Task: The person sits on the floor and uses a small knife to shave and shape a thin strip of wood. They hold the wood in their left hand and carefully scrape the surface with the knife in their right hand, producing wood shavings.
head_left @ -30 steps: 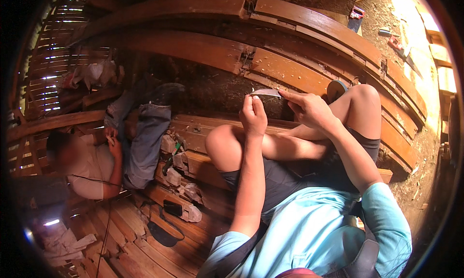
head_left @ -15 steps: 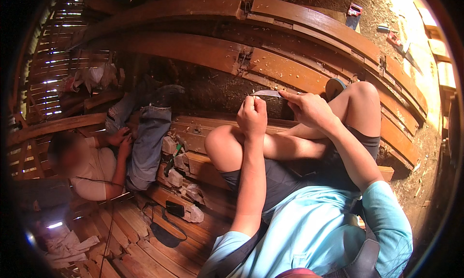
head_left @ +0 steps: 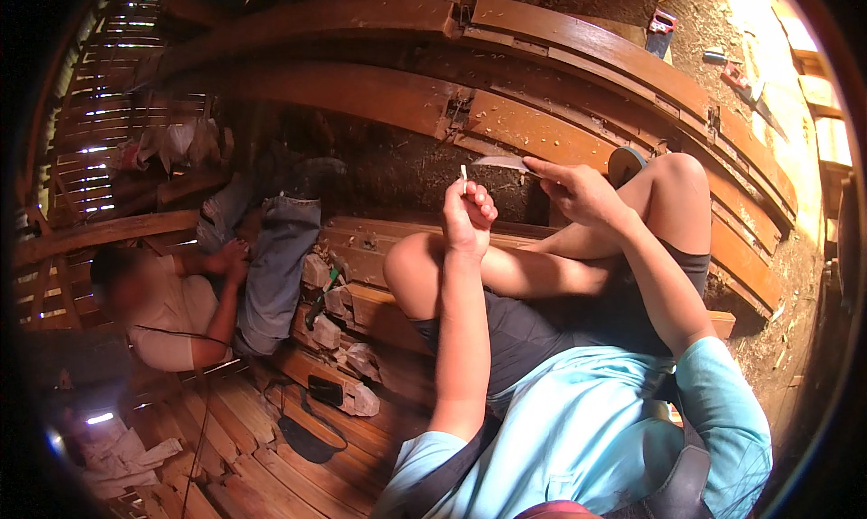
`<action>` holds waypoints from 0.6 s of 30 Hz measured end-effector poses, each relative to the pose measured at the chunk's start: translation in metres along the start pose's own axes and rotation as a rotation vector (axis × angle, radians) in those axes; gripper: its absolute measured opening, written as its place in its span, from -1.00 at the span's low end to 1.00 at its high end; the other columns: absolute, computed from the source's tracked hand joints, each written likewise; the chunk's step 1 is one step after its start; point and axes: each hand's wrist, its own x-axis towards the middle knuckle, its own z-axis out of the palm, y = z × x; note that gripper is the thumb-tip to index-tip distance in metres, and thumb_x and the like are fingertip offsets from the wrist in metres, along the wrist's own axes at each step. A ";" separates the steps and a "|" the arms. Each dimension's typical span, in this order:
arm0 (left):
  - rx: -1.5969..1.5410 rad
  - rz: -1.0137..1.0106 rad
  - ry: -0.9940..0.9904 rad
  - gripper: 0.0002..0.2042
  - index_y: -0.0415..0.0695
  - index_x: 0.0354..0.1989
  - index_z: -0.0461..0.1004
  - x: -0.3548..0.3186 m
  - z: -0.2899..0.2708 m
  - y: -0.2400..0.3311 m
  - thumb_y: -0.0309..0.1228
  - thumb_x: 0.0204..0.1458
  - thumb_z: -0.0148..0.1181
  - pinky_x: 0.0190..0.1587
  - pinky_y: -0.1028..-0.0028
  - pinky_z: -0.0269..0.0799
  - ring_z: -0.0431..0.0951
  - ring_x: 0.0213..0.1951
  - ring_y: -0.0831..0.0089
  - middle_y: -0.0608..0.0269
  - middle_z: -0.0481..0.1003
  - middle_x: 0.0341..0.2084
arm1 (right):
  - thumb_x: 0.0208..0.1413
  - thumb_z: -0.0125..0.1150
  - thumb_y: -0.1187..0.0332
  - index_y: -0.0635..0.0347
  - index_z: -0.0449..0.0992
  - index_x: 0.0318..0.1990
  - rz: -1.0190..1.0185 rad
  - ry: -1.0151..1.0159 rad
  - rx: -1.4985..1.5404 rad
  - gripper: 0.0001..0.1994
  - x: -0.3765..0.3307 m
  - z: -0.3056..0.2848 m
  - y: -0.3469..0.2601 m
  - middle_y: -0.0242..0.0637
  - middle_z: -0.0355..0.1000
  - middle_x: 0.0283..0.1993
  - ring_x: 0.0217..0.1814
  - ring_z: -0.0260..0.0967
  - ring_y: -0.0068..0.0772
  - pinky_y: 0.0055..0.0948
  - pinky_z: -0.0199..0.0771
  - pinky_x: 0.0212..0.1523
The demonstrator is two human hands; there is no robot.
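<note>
My left hand (head_left: 468, 217) is closed in a pinch, palm turned up, on a small pale sliver (head_left: 464, 171) whose tip sticks up past the fingers. It looks like wood, but it is too small to be sure. My right hand (head_left: 578, 192) is wrapped round the handle of a knife, its index finger stretched along toward the blade. The knife blade (head_left: 499, 163) points left and ends just right of the sliver, apart from it. Most of the handle is hidden by my fingers. Both hands are raised above my crossed legs.
Long varnished wooden beams (head_left: 542, 126) strewn with shavings lie ahead. Two handsaws, one of them a red-handled saw (head_left: 662, 23), rest on the ground at far right. A phone (head_left: 326, 390) and a black strap (head_left: 312, 442) lie on the slats. At left sits another person (head_left: 176, 311).
My left hand has rolled over so its palm shows, and the pale sliver has come into view. The knife blade has moved slightly right and up, off the left fingertips.
</note>
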 end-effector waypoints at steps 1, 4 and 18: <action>-0.029 -0.024 -0.037 -0.78 -0.02 -0.58 0.28 -0.002 0.001 0.000 -0.26 0.08 -0.06 -0.60 0.55 0.23 0.24 -0.68 0.56 0.40 0.26 -0.71 | 0.08 0.05 0.38 -0.16 0.36 0.13 -0.082 0.068 0.020 -0.58 0.000 0.011 0.005 0.02 0.44 -0.38 -0.38 0.43 0.05 -0.14 0.39 -0.34; -0.113 -0.076 -0.129 -0.78 -0.02 -0.59 0.27 -0.005 0.003 0.000 -0.26 0.07 -0.07 -0.60 0.54 0.21 0.22 -0.69 0.54 0.41 0.21 -0.75 | 0.08 0.06 0.37 -0.21 0.36 0.14 0.003 -0.087 -0.013 -0.58 0.000 0.017 -0.004 0.01 0.44 -0.41 -0.41 0.41 0.04 -0.15 0.38 -0.36; -0.249 -0.091 -0.188 -0.74 0.01 -0.65 0.17 -0.009 0.008 0.005 -0.27 0.08 -0.13 -0.66 0.59 0.09 0.09 -0.74 0.61 0.48 0.06 -0.80 | 0.06 0.09 0.43 -0.21 0.36 0.14 0.003 -0.001 -0.161 -0.55 -0.005 0.022 -0.016 -0.10 0.46 -0.31 -0.33 0.42 -0.03 -0.19 0.40 -0.33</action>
